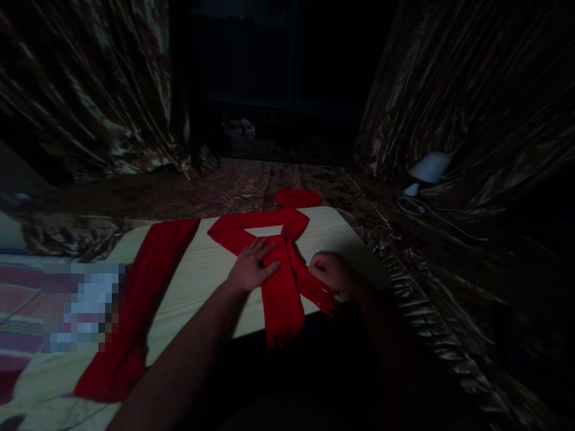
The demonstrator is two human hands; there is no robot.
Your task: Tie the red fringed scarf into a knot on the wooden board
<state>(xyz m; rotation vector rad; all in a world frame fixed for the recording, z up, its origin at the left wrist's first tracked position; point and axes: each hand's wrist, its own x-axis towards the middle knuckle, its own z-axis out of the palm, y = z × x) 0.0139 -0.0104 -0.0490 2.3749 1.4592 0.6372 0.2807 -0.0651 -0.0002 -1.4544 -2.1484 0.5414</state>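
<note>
A red scarf [283, 290] with fringed ends lies looped on a pale wooden-topped table [202, 281], its two ends crossing near the front. My left hand [252, 267] rests flat on the scarf where the ends meet, fingers spread. My right hand [333, 272] is closed at the edge of the scarf's right end, gripping it by the fringe. One fringed end hangs over the table's near edge.
A folded red cloth [155, 281] lies along the table's left side. Another red item [297, 197] sits beyond the far edge. A white lamp [430, 166] with a cord stands at right on the patterned carpet. Curtains [130, 78] hang behind. The room is dim.
</note>
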